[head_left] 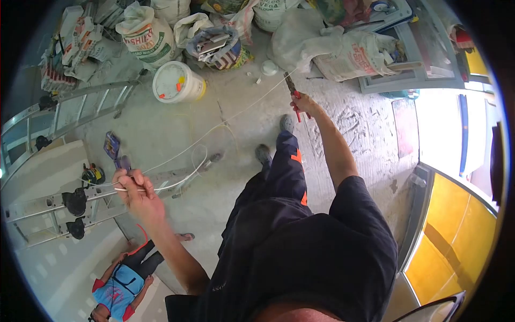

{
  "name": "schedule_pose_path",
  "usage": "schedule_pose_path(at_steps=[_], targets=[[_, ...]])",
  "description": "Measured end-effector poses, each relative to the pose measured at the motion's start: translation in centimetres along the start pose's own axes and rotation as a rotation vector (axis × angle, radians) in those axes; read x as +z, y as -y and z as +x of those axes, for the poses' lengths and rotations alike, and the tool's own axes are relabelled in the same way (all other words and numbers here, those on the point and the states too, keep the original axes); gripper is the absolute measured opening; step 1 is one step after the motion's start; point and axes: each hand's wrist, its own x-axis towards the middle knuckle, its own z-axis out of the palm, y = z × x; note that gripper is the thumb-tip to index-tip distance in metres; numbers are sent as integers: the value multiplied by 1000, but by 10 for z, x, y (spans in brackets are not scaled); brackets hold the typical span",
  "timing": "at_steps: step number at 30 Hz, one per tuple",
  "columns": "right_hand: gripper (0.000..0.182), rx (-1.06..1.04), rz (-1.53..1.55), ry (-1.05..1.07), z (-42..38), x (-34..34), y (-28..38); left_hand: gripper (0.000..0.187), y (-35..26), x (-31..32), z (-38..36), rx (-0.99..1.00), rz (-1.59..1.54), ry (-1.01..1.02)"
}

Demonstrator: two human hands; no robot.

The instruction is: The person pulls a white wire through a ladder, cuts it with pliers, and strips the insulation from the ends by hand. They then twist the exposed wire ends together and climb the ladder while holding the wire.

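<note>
- Spreading beneath everything, the scuffed concrete floor (247, 129) meets filled sacks (147, 40) along the far side, with a yellow panel (453, 231) to the right.
- A metal ladder (80, 97) stands by the sacks; another person (119, 287) is at lower left.
- The lidded white bucket (190, 88) sits near the sacks, small red and yellow pieces on top.
- The right hand (307, 104) grips red-handled pliers (291, 88); a slip could nick skin or wire.
- The left hand (140, 199) is closed on white wire (257, 100), stretched across towards the pliers' tips; slack loops might snag a shoe (263, 154). Whether the tips bite it, I cannot tell.
</note>
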Motion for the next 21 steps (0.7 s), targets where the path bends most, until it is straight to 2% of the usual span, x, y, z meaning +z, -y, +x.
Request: schedule_pose_path(at_steps=[8,13,19,21], targets=[[32,40,28,-5,21,-16,-3,21,0,-4,13,-6,27,-57],[29,44,138,-111,15,-23,-16,21,1,-7,20,21,32,-56],[32,41,8,-58,31,-32,-5,22,6,-10,22,-33,32,2],[32,34,10,-48,32,-34,-1,20,10,-13,23,-23,17,-66]])
